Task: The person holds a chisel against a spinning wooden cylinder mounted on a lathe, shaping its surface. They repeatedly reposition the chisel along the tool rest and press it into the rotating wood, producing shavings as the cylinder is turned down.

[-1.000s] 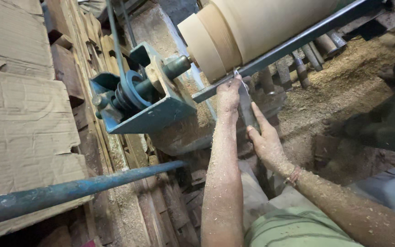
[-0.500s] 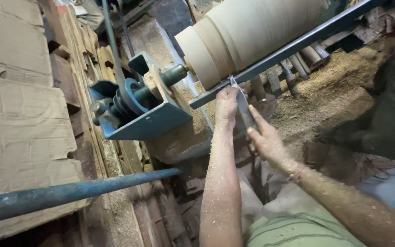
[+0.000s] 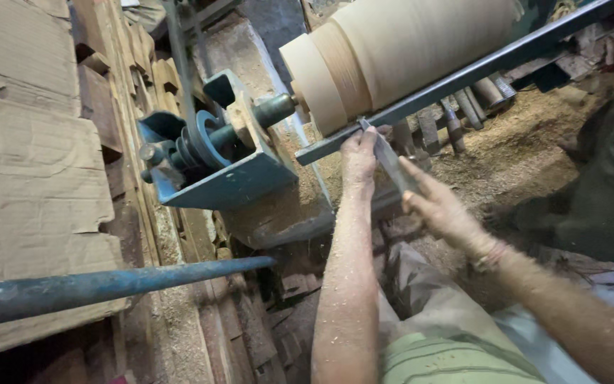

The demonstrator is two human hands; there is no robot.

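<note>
Turning chisel (image 3: 391, 160) lies across the steel tool rest (image 3: 463, 75), tip against the pale wooden cylinder (image 3: 406, 50). Left hand (image 3: 359, 153) is clamped near the tip; right hand (image 3: 438, 206) grips the shaft loosely. Grips unchanged from moments earlier; only the view has shifted.

Left hand (image 3: 359, 153) raised forward, fingers curled shut, right hand (image 3: 438, 206) just behind, fingers clasped

Wooden cylinder (image 3: 406, 50) cut off by top edge, far end out of frame. Chisel (image 3: 391, 160) handle hidden inside right hand (image 3: 438, 206); tip contact with wood too small to tell. Blue pipe (image 3: 108, 284) runs off left edge. Both elbows cropped at bottom.
</note>
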